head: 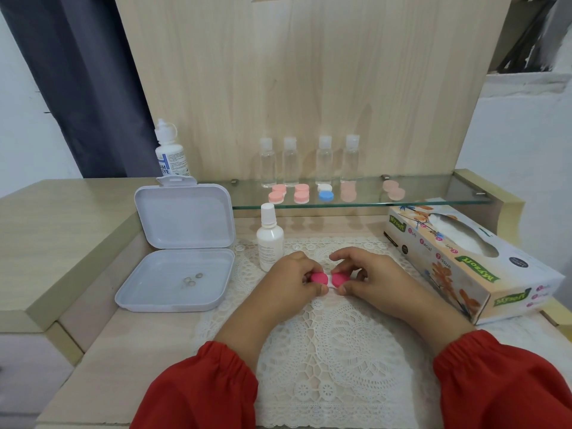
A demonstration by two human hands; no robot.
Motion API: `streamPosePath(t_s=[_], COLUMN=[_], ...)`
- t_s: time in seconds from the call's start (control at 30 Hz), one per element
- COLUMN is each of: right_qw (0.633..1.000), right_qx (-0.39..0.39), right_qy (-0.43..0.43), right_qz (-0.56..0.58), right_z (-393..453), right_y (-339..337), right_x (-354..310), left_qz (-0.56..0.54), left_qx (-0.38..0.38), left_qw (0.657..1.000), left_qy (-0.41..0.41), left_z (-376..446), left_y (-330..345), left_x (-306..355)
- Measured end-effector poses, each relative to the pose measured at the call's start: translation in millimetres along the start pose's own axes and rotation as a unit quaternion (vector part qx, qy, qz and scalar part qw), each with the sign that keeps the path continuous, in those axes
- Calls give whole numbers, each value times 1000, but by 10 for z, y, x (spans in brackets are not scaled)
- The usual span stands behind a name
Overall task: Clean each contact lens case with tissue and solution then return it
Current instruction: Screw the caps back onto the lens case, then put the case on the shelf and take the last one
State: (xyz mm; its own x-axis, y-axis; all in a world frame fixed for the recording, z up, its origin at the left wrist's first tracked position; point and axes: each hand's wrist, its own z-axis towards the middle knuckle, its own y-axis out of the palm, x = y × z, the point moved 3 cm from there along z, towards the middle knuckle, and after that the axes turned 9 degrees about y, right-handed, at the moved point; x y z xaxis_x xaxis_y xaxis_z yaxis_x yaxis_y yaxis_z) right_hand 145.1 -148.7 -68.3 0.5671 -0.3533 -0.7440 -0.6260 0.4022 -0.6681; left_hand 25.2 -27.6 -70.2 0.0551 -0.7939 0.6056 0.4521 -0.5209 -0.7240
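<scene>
Left of the fingers, an open white plastic box (173, 280) holds small lenses; a white solution bottle (270, 239) stands just behind, a tissue box (458, 261) to the right. Over the lace mat (334, 351) on the worktop, left hand (294, 280) and right hand (368, 280) — fingers curled — pinch a pink-capped lens case (422, 278), one round cap each.

Home dressing-table corner, pale wood-grain vanity (309, 72) with a glass shelf (433, 201), lace doily (334, 351) spread on the top, floral tissue box (470, 267) at the right, dark curtain (86, 88) against a white wall behind
</scene>
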Motion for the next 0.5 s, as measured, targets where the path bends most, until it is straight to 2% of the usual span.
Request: streamPosePath(t_s=[0.13, 0.3, 0.5], right_qw=[999, 1000, 989], right_qx=[-15, 4, 142], right_qy=[-12, -14, -42], right_qz=[-27, -14, 12], right_z=[-17, -88, -184], right_y=[-39, -75, -245], right_x=[21, 15, -60], left_qz=[-1, -28, -55], left_qx=[1, 14, 49], left_qw=[1000, 999, 997], left_qy=[-3, -25, -34], left_z=[-9, -29, -76], left_y=[-1, -39, -124], left_x=[7, -26, -29])
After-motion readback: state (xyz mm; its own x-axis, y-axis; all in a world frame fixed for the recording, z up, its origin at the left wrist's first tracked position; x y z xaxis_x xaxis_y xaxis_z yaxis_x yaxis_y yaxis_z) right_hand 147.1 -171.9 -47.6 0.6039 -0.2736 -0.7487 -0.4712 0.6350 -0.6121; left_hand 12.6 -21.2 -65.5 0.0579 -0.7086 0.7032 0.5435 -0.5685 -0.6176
